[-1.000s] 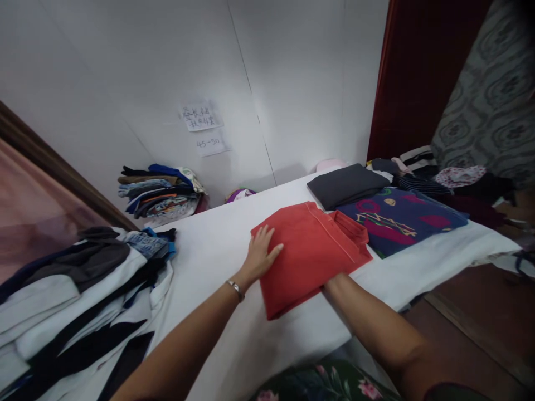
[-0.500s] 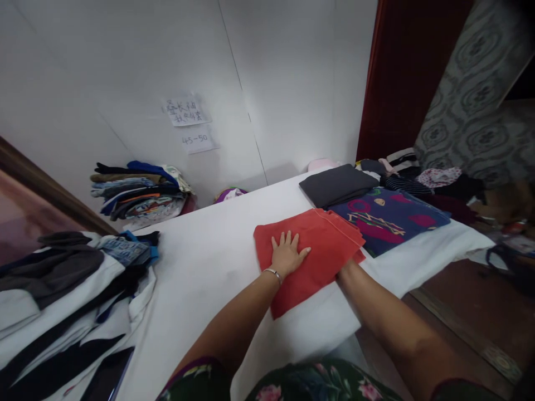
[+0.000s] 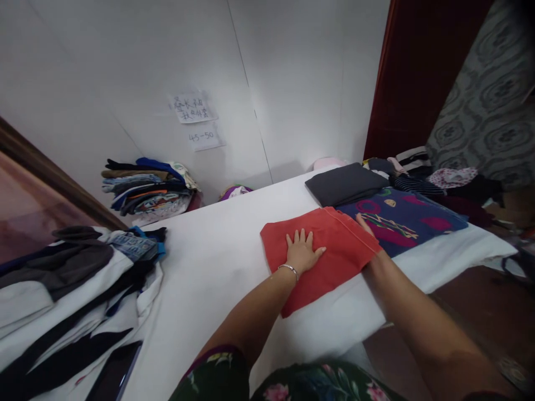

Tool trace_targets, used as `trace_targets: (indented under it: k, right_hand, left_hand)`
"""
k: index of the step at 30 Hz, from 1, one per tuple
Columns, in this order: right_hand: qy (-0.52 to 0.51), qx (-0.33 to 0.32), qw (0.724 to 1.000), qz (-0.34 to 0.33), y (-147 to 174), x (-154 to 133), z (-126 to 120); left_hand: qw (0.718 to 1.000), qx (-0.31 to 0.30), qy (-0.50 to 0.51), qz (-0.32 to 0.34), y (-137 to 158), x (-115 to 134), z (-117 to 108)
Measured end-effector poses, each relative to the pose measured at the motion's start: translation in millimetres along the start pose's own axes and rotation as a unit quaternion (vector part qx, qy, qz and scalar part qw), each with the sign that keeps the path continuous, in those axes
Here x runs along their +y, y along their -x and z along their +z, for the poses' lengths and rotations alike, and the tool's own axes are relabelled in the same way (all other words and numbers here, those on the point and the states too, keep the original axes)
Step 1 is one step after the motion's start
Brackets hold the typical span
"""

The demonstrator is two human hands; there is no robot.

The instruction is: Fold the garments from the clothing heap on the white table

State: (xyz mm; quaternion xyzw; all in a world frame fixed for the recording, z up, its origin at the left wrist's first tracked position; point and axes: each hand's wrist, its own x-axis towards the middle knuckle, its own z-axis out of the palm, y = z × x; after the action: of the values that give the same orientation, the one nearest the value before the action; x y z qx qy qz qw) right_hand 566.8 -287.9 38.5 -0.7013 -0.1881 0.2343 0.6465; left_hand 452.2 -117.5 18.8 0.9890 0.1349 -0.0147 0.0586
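**Red cloth near the edge of the desk**

The folded red cloth (image 3: 330, 250) lies on the white desk (image 3: 217, 267), close to the front edge. The left hand (image 3: 303, 253) lies flat on top of it, fingers spread wide, pressing down and holding nothing. The right hand (image 3: 364, 224) is at the far right corner of the cloth, mostly hidden by it, so I cannot tell if it grips or just touches.

The near corner of the cloth sits by the desk edge. I think a hard push could slide it off, or undo the fold. It also touches the blue patterned cloth (image 3: 401, 217), which could get dragged along.

Two paper notes (image 3: 196, 120) are stuck on the wall. The lower one reads "45-50". The upper one has handwriting too small to read.
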Motion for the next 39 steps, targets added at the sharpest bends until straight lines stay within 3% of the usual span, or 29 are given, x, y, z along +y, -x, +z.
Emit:
trace_targets:
  k: [6,10,14,20,25,27,29,32,35,37,39]
  right_hand:
    - [-0.095,-0.031,0.994,0.043,-11.4,2.2,-31.8]
    - [-0.056,-0.013,0.996,0.07,-13.5,-2.8,-32.1]
    - [-0.056,-0.054,0.992,0.097,-20.0,2.8,-31.6]
    - [0.011,-0.022,0.999,0.023,-30.8,13.2,-38.8]
    - [-0.014,-0.031,0.999,-0.015,-33.9,8.9,-52.8]
    - [0.007,-0.036,0.999,-0.028,-37.5,11.0,-55.9]
    - [0.094,-0.034,0.993,-0.055,-41.4,15.0,-55.9]
    - [0.299,-0.013,0.949,-0.097,-41.2,14.7,-48.3]
    - [0.487,0.035,0.862,-0.134,-28.0,-2.2,-24.3]
    - [0.543,0.029,0.814,-0.205,-15.7,-18.0,3.0]
    - [0.541,-0.029,0.79,-0.287,-7.0,-28.7,33.6]
  left_hand:
    - [1.0,0.004,0.004,0.0,-0.1,-1.0,-1.3]
    - [1.0,0.005,0.004,-0.001,0.5,-0.8,-1.4]
    - [1.0,0.007,0.009,-0.003,0.2,0.2,-1.2]
    - [0.995,-0.017,0.094,-0.023,2.6,-9.5,-30.3]
    - [0.996,0.071,0.039,-0.048,10.1,-46.3,-46.2]
    - [0.995,0.044,0.026,-0.086,10.3,-58.9,-39.7]
    - [0.993,-0.006,0.027,-0.114,8.2,-65.9,-30.6]
    - [0.992,-0.039,0.026,-0.121,3.9,-68.0,-21.4]
    - [0.992,-0.04,0.024,-0.115,1.8,-67.2,-19.7]
    - [0.993,-0.034,0.024,-0.112,2.1,-67.5,-19.8]
    - [0.993,-0.025,0.026,-0.111,3.1,-68.3,-19.5]
